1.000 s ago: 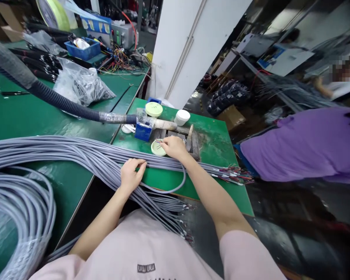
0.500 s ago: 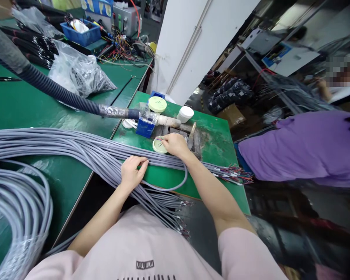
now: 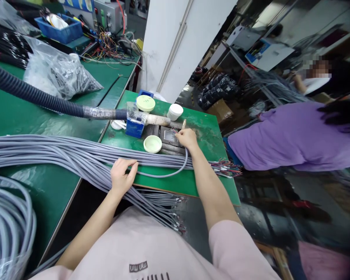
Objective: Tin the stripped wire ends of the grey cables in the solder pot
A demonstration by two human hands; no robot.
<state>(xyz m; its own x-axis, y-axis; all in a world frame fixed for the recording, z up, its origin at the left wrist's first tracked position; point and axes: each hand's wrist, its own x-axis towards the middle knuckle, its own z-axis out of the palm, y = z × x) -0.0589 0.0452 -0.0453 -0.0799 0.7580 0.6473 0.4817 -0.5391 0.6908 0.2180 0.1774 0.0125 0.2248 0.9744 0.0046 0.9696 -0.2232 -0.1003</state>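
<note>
My right hand (image 3: 187, 139) pinches the end of a grey cable (image 3: 175, 173), its thin wires reaching over a shiny square metal surface (image 3: 169, 135). That cable loops back below the hand toward the left. My left hand (image 3: 123, 175) rests at a long bundle of grey cables (image 3: 76, 146), thumb and forefinger closed near one cable. Just left of the metal surface sits a shallow pale-yellow dish (image 3: 153, 144). A blue box (image 3: 134, 127) stands beside a hose nozzle (image 3: 157, 119) behind it.
Behind are a yellow lid (image 3: 146, 103) and a white tub (image 3: 175, 111). A ribbed hose (image 3: 46, 95) crosses from the left. A plastic bag (image 3: 64, 72) and a blue tray (image 3: 60, 29) lie back left. A person in purple (image 3: 280, 136) is at right.
My right hand has moved from the pale-yellow dish to the metal surface, bringing the cable end along. The camera view has shifted slightly; my left hand stays at the bundle.
</note>
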